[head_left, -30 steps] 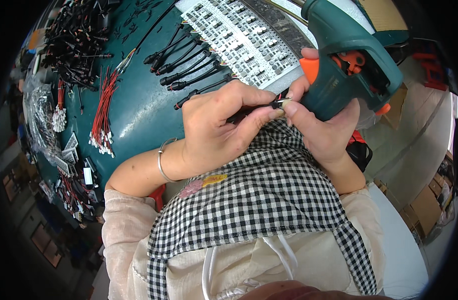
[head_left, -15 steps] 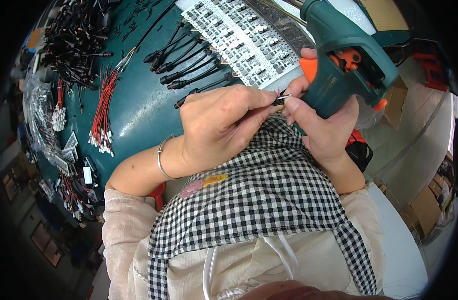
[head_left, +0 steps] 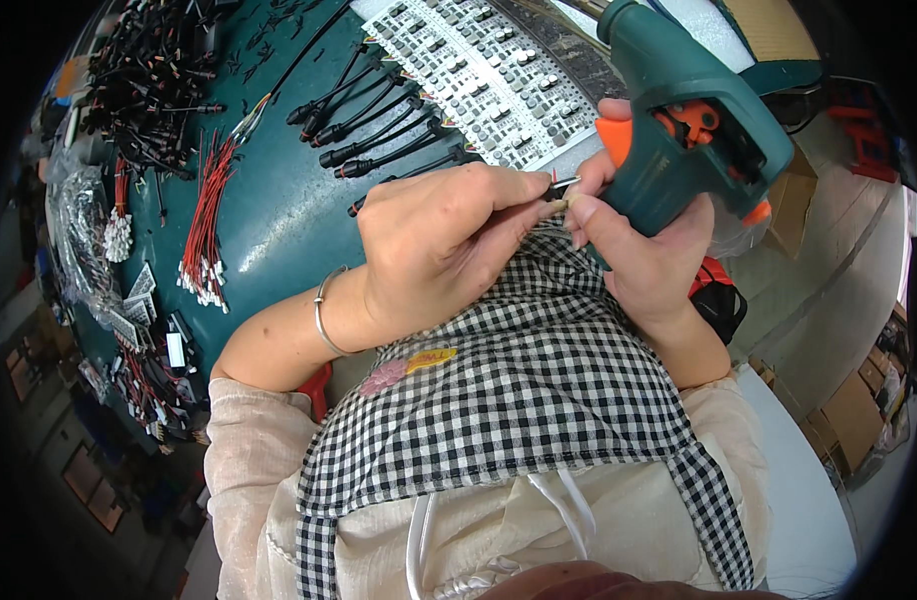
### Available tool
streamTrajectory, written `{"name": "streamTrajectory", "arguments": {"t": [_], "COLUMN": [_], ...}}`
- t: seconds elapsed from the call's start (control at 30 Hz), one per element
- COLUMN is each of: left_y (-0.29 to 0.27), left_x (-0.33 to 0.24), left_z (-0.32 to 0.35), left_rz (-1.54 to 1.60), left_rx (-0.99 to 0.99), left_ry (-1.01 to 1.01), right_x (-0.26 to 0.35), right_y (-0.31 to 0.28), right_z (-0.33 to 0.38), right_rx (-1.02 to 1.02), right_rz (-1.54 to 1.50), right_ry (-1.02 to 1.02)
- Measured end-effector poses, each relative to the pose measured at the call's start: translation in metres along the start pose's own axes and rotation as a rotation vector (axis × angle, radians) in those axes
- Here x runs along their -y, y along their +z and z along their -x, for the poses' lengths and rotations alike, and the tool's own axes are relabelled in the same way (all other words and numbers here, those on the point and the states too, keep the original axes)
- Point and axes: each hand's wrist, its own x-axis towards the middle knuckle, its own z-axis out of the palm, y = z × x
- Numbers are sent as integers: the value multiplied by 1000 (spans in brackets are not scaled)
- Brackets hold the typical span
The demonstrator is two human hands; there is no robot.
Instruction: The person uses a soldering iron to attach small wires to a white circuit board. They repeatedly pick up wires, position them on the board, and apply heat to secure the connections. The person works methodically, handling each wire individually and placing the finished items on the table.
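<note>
My left hand [head_left: 444, 240] is closed in a pinch on a small dark piece with a pale, shiny tip [head_left: 566, 183], with a bit of red beside it. Its exact kind is too small to make out. In my right hand [head_left: 649, 250] is a dark green glue gun [head_left: 669, 165] with an orange nozzle and orange trigger. My fingers wrap round its body. The right thumb and a fingertip meet the small piece close to my left fingertips. Both hands are above my checked apron [head_left: 519, 390], by the table's near edge.
White circuit boards [head_left: 509, 85] lie beyond my hands, with black connector cables [head_left: 389, 150] along their left side. Farther left on the green table [head_left: 279, 220] are red wires with white plugs [head_left: 207, 230] and a heap of black cables [head_left: 149, 90]. Cardboard boxes [head_left: 854, 420] stand at right.
The glue gun and right hand have shifted very slightly left. The small piece has tilted a little between my fingers, and the left fingertips sit slightly more to the left.
</note>
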Motion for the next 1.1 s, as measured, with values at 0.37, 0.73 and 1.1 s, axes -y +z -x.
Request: {"name": "streamTrajectory", "arguments": {"t": [0.37, 0.73, 1.1], "left_y": [0, -4, -4], "left_x": [3, 2, 8], "left_z": [0, 1, -1], "left_rz": [-3, -87, -138], "left_rx": [2, 66, 92], "left_ry": [44, 99, 116], "right_x": [2, -3, -1], "right_y": [4, -3, -11], "right_z": [0, 0, 8], "right_rx": [-67, -19, 166], "right_rz": [-42, 87, 477], "right_ry": [25, -33, -221]}}
